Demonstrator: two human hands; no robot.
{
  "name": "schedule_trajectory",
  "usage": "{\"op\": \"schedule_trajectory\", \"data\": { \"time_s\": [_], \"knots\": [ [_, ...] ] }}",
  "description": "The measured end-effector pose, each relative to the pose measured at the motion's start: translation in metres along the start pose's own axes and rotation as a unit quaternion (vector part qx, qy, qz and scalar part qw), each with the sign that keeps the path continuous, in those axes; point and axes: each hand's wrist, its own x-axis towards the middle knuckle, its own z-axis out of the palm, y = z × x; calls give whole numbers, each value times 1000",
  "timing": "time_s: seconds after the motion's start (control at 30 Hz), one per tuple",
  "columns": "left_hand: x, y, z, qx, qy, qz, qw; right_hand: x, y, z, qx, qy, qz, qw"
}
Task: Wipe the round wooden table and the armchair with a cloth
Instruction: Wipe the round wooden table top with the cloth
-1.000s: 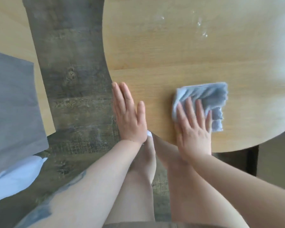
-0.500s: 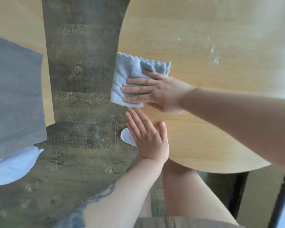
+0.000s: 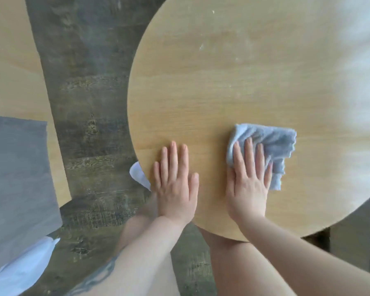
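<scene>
The round table (image 3: 254,82) fills the upper right of the head view, its pale wood top curving down to a near edge just above the person's knees. The left hand (image 3: 173,184) lies flat on the top close to the left rim, fingers (image 3: 173,159) straight and slightly spread, holding nothing; its wrist crosses the near edge. The right hand (image 3: 248,184) lies just beside it to the right, palm down on the cloth (image 3: 273,142), its straight fingers pressing the cloth against the wood rather than curling round it. The cloth is pale blue, crumpled and folded, and lies wholly on the table, sticking out past the fingertips and to the right of the hand. It sits near the near edge but well inside it.

Beyond the hands the top lies bare up to the far side of the view, with a few faint white specks (image 3: 201,47) towards the top and a bright glare along the right. To the left of the rim runs a strip of dark plank floor (image 3: 88,92). A small white shape (image 3: 138,174) shows just under the rim beside the left hand; what it is cannot be told. Across the floor strip, at the left border, another pale wood surface (image 3: 11,67) appears, with a grey panel (image 3: 15,178) and something white (image 3: 24,272) below it. A dark leg (image 3: 316,238) shows under the table's lower right edge.
</scene>
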Motion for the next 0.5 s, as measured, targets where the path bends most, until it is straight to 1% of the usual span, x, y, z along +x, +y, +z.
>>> {"op": "schedule_trajectory", "data": {
  "time_s": [0.03,0.07,0.1,0.13,0.17,0.2,0.23,0.27,0.3,0.33,0.37,0.4,0.43,0.47,0.5],
  "knots": [
    [8,-3,-7,-1,12,1,1000,-21,-7,10,-24,-21,-32,999],
    [30,-1,-7,-6,7,31,999,-25,-8,19,-27,-44,-91,995],
    [50,1,-8,-11,9,47,999,-11,-7,17,-23,-67,-180,981],
    [57,-5,-13,-14,27,29,999,7,-1,11,-60,-80,-291,951],
    [64,-9,-18,-12,39,15,999,28,9,3,-86,-89,-335,934],
    [69,-9,-19,-8,38,19,999,45,22,-5,-78,-64,-289,952],
    [72,-7,-19,-9,29,32,999,57,37,-12,-44,-6,-171,984],
    [70,-6,-20,-10,13,50,999,56,43,-14,5,66,9,998],
    [69,-9,-23,-10,-4,64,998,48,33,-12,46,122,205,970],
    [69,-14,-26,-9,-17,70,997,40,10,-3,78,145,358,919],
    [70,-17,-29,-7,-30,74,997,36,-18,6,92,135,435,885],
    [72,-19,-31,-3,-39,82,996,40,-46,11,98,120,441,884],
    [73,-21,-34,3,-48,97,994,50,-66,15,98,106,369,918],
    [75,-24,-37,10,-57,114,992,64,-77,14,94,77,235,964],
    [79,-28,-40,19,-66,134,989,82,-76,11,63,45,70,994]
  ]
}}
